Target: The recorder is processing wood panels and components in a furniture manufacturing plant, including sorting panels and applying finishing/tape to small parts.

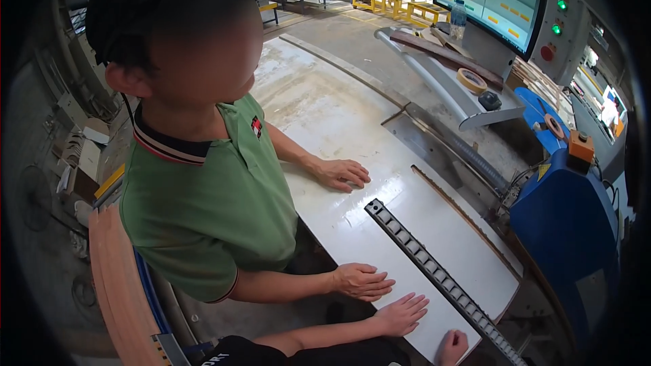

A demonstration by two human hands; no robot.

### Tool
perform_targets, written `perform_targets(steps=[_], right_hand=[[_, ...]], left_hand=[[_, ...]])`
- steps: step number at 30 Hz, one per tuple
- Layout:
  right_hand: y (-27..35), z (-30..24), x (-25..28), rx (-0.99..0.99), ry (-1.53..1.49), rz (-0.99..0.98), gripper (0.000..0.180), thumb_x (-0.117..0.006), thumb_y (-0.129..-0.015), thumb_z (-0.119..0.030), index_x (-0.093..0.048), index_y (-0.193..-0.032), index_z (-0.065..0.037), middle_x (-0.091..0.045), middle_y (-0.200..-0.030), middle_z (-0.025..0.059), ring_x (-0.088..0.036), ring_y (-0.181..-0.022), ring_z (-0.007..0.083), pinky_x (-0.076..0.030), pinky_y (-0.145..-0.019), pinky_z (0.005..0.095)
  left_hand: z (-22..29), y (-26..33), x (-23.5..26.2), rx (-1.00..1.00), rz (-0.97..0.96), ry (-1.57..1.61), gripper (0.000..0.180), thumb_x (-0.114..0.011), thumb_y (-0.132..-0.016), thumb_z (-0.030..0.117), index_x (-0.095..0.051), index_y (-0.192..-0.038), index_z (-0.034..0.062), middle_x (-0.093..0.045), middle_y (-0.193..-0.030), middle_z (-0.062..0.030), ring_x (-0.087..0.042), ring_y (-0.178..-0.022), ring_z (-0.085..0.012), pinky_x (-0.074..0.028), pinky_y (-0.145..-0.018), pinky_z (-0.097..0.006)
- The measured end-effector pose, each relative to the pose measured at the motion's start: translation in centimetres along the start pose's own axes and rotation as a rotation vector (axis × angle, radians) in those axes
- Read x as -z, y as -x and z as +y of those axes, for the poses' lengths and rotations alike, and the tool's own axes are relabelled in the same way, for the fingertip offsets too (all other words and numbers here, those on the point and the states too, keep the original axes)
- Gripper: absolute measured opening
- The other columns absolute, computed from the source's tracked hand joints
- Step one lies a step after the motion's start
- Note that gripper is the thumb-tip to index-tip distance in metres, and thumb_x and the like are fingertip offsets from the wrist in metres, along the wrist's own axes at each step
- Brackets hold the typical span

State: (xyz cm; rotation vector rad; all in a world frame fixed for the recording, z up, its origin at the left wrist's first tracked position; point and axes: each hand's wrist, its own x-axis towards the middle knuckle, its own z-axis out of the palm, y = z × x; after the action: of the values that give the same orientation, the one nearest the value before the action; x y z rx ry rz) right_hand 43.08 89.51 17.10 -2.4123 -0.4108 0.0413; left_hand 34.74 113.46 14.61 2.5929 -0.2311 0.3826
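Observation:
My left hand [403, 314] lies flat on the white panel [380, 244], palm down, fingers stretched out and holding nothing. To its right, my right hand [453, 348] is curled into a fist at the panel's near end, with nothing seen in it. A black roller strip [434, 268] runs slantwise just beyond both hands, across the white surface. A co-worker in a green shirt stands at the left. That person's near hand [365, 282] rests on the panel beside my left fingertips, and their other hand [344, 175] lies farther up.
A blue machine housing [559, 230] with an orange control box [580, 149] stands at the right. Behind it, a screen [491, 1] hangs above a grey shelf holding a tape roll [471, 80] and a bottle [458, 19]. Curved brown boards [122, 285] stand at the lower left.

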Motion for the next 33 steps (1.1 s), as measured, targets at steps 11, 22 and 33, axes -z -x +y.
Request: perform_targets(steps=[11, 22, 33], right_hand=[[1.3, 3.3, -3.1, 0.184, 0.032, 0.158, 0.014, -0.066, -0.083, -0.01, -0.065, -0.088, 0.003, -0.061, -0.072, 0.0092, -0.057, -0.064, 0.0166, -0.046, -0.06, 0.0294], [1.6, -2.1, -0.9, 0.03, -0.31, 0.191, 0.01, -0.069, -0.078, -0.004, -0.07, -0.086, 0.001, -0.065, -0.073, 0.0113, -0.061, -0.064, 0.0196, -0.048, -0.061, 0.028], [15.4, 0.3, 7.3, 0.343, -0.336, 0.135, 0.052, -0.077, -0.07, -0.009, -0.059, -0.12, -0.007, -0.042, -0.138, 0.0228, -0.06, -0.102, 0.0314, -0.051, -0.088, 0.0398]], left_hand=[[0.5, 0.5, 0.3, -0.012, 0.014, -0.022, 0.048, -0.055, -0.088, 0.031, -0.053, -0.126, 0.0001, -0.042, -0.143, -0.0182, -0.037, -0.136, -0.0315, -0.027, -0.113, -0.047], [0.3, -1.6, 2.2, 0.014, 0.024, -0.001, 0.04, -0.063, -0.083, 0.026, -0.059, -0.118, 0.0059, -0.054, -0.132, -0.0158, -0.05, -0.126, -0.0322, -0.034, -0.107, -0.05], [17.6, 0.7, -2.2, 0.644, -0.487, 1.68, 0.026, -0.052, -0.099, 0.013, -0.059, -0.12, -0.0008, -0.066, -0.109, -0.0125, -0.063, -0.08, -0.015, -0.052, -0.073, -0.027]])
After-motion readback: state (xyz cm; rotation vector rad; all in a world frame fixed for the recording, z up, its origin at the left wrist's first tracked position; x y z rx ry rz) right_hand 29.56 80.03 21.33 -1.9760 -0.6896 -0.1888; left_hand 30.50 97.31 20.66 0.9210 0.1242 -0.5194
